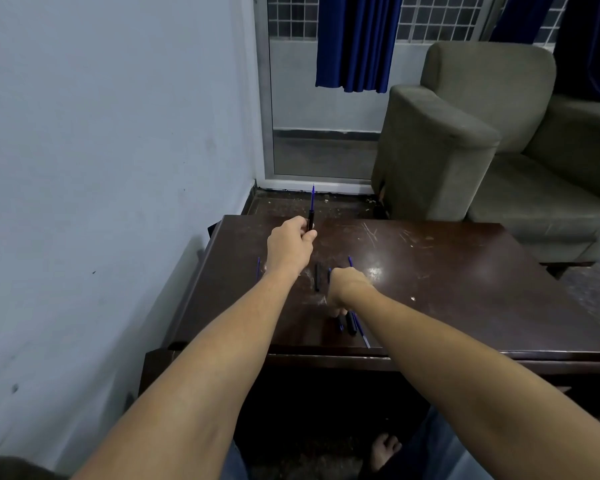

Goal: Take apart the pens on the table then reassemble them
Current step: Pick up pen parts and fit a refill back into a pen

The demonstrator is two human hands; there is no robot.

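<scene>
Left hand [289, 244] raised, fingers gripping black pen barrel [311, 219] upright with blue refill [312, 197] protruding, right hand [346, 287] curled down on pen parts [347, 322] near table [465, 289] edge, grip unclear

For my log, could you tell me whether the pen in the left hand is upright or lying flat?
Upright: the left hand holds the pen above the table, blue tip up.

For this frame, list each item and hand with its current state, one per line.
left hand: raised, gripping a pen upright
held pen: black barrel, blue refill sticking out the top
right hand: closed over pen parts on the table
loose black barrel: lying flat
blue refill: lying loose at left
table: scratched
</scene>
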